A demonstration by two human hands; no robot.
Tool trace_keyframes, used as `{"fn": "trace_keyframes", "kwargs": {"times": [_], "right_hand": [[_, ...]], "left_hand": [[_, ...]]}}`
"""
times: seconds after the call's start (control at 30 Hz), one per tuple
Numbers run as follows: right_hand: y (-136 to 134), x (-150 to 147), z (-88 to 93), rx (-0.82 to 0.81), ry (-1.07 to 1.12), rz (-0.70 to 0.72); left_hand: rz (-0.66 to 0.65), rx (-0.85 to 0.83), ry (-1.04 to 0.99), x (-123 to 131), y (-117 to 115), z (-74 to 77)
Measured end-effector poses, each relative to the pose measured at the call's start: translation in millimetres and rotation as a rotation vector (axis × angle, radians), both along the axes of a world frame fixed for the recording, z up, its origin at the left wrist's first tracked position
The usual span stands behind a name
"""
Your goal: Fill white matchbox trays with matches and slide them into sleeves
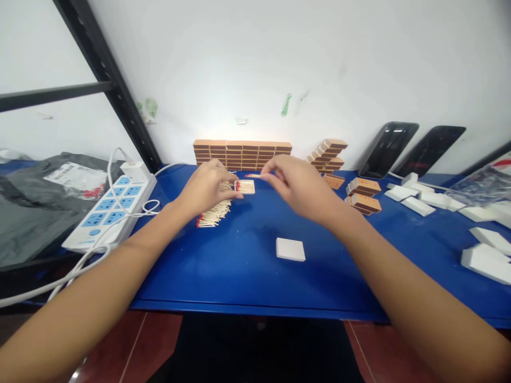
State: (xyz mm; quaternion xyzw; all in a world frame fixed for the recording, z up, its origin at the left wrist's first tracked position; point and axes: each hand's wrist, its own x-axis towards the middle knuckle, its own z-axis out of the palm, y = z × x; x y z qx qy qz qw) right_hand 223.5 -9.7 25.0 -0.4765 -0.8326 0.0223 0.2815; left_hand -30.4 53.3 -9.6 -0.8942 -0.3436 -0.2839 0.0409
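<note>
My left hand (211,183) grips the left end of a small open matchbox tray (250,192) between thumb and fingers. Several red-tipped matches (244,185) lie inside the tray. In a pinch, my right hand (293,183) holds matchsticks (254,175) just right of the tray, their red heads pointing left; how many cannot be made out. A loose pile of matches (215,214) lies under and beside my left hand, partly hidden by it. Nearer the front edge, a white box piece (290,249) lies flat on the blue table (239,276).
Stacked matchboxes (243,151) line the wall, with a stepped stack (327,151) and more boxes (363,194) to the right. Two phones (389,149) lean on the wall. White box pieces (487,260) lie scattered at right. A power strip (115,205) with cables sits at left.
</note>
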Motion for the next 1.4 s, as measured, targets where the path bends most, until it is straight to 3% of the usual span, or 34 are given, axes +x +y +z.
{"fn": "trace_keyframes", "kwargs": {"times": [0.13, 0.27, 0.47, 1.03, 1.4], "right_hand": [[16.6, 13.1, -10.9, 0.008, -0.054, -0.039], [11.7, 0.1, -23.9, -0.027, -0.216, -0.058], [5.5, -7.8, -25.2, -0.06, -0.332, -0.084], [14.2, 5.7, -30.4, -0.137, -0.137, 0.065], [14.1, 6.5, -31.6, -0.138, -0.124, 0.077]], "left_hand": [[-0.037, -0.042, -0.034, 6.5, -6.4, -1.8], [-0.049, -0.052, -0.054, 11.1, -11.2, -3.2], [-0.067, -0.066, -0.078, 14.9, -16.9, -4.1], [-0.089, -0.102, -0.062, 17.4, -20.5, -4.2], [-0.11, -0.102, -0.048, 15.9, -17.8, -3.9]]}}
